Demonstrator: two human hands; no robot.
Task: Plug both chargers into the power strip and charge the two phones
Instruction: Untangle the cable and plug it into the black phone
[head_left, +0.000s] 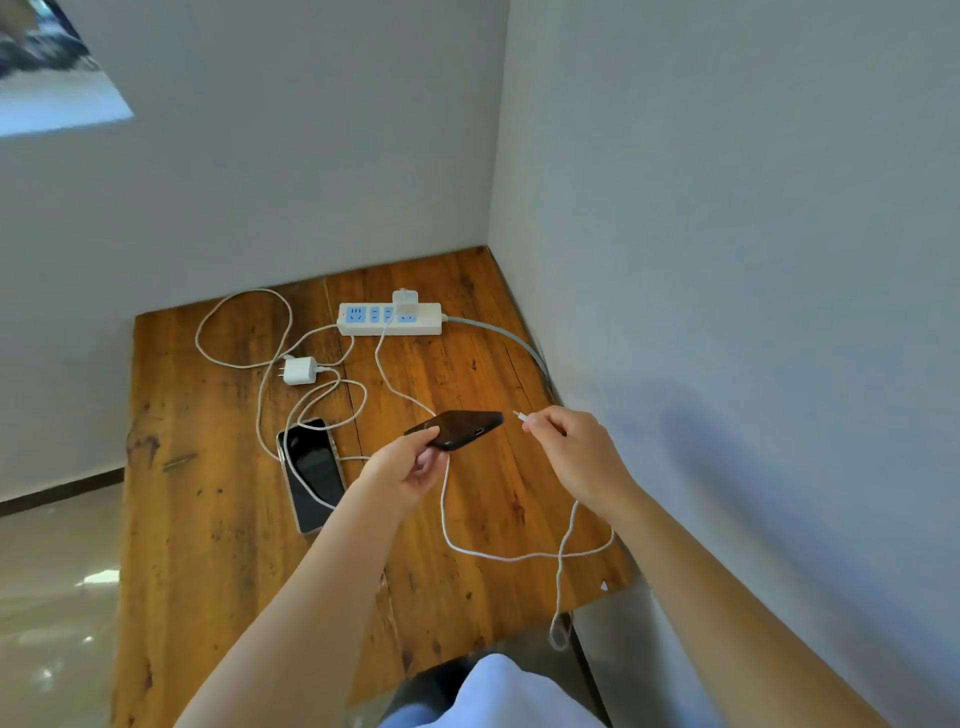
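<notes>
My left hand (408, 465) holds a black phone (460, 428) above the wooden table (208, 519), its port end turned right. My right hand (569, 454) pinches a white cable's plug (521, 416) a short gap from that port. This cable (493, 556) loops over the table's front edge and runs back to a white charger (404, 300) seated in the white power strip (389, 318). A second white charger (298, 370) lies loose on the table, prongs pointing left. A second phone (311, 474) lies flat, screen up, with that charger's cable draped across it.
The table sits in a corner, with walls behind and close on the right. The strip's grey cord (511, 340) runs off to the right edge. Loops of white cable (241, 327) lie at the back left. Shiny floor (52, 597) shows to the left.
</notes>
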